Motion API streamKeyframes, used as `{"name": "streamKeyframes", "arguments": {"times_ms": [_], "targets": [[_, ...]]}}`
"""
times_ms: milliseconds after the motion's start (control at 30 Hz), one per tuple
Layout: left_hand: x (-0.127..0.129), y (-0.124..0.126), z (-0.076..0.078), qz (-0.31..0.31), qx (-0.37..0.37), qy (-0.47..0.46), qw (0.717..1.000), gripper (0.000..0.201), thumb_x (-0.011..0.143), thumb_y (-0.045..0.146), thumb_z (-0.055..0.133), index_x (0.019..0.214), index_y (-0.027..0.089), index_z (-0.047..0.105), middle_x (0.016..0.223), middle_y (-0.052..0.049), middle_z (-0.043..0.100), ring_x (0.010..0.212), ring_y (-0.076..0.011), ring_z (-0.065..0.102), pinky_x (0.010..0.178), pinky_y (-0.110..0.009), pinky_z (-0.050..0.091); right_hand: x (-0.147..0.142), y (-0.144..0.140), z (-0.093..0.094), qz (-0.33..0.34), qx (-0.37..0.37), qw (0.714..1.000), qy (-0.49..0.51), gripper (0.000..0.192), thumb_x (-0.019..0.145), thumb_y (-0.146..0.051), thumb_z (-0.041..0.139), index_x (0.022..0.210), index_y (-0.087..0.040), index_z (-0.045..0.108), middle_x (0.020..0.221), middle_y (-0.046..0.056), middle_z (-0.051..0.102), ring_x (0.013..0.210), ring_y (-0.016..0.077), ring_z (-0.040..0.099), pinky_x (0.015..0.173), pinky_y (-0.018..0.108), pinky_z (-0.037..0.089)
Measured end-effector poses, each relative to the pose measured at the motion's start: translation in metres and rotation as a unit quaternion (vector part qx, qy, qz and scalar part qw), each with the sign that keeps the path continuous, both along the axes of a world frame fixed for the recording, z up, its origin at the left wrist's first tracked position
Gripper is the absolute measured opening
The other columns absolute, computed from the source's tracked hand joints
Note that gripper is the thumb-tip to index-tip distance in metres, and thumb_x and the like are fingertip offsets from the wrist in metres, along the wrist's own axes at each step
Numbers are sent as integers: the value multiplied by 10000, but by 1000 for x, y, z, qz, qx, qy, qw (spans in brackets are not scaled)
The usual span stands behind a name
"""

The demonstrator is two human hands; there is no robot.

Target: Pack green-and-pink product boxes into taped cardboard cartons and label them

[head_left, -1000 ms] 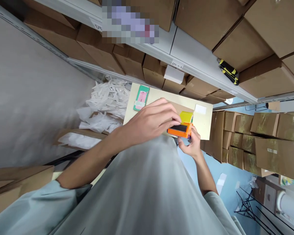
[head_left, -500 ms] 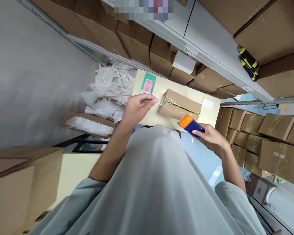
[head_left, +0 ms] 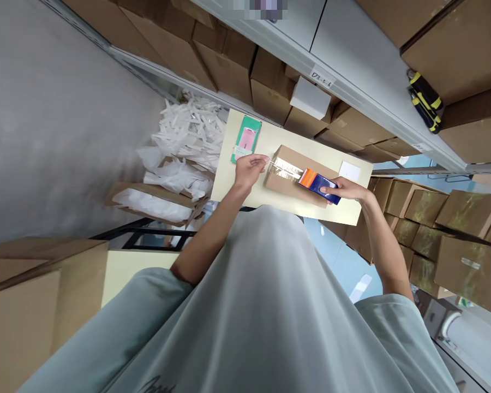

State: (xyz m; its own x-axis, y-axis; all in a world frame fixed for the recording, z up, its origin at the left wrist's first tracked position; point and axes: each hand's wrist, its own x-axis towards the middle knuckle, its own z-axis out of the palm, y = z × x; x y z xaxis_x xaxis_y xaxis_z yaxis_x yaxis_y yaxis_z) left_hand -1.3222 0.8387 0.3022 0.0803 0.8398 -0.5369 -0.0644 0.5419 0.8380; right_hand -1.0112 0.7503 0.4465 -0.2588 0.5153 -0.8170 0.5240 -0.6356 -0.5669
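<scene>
A brown cardboard box [head_left: 295,191] lies on the cream tabletop. Over its top, a strip of clear shiny tape [head_left: 286,169] stretches between my two hands. At the box's left end, my left hand [head_left: 250,168] is closed in a pinch at the end of that tape. My right hand [head_left: 349,190] grips a blue and orange tape dispenser [head_left: 317,184] above the right part of the box, its orange end facing left. Whether the tape touches the cardboard along its full length, I cannot tell.
Beyond my left hand lies a green box with a pink picture [head_left: 247,136]. A white card [head_left: 351,170] rests at the table's right. Shelving with cartons [head_left: 270,93] stands behind, and stacked cartons [head_left: 423,218] stand to the right. White paper scraps [head_left: 190,128] are heaped left.
The tape dispenser in my right hand has moved left and up, from the box's near right corner to over its top. My left hand has shifted slightly right, still pinching.
</scene>
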Motion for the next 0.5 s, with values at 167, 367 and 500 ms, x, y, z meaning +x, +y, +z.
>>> {"name": "streamKeyframes", "arguments": {"times_ms": [167,367,500], "targets": [[-5,1,-17,-2,-8,17,1000,154,779,237,848,888,128,855,902,-93,821,827,-184,718,735,-292,594,-5,6,-3,15,1,1000,2,688,786,-878,859,787,-208,706,732,38,790,682,181,740,670,281,597],[0,0,-43,-18,-44,15,999,243,713,305,950,853,142,835,879,-87,807,820,-184,701,747,-306,562,-7,8,-12,24,9,1000,-2,706,790,-886,857,775,-197,707,724,49,786,645,172,721,632,283,596],[7,-5,-56,-45,-62,23,997,353,739,420,963,944,158,848,938,-99,819,869,-204,731,792,-317,562,-6,6,-19,15,16,1000,-10,722,777,-887,874,789,-181,723,727,63,797,626,166,716,604,274,596]]}}
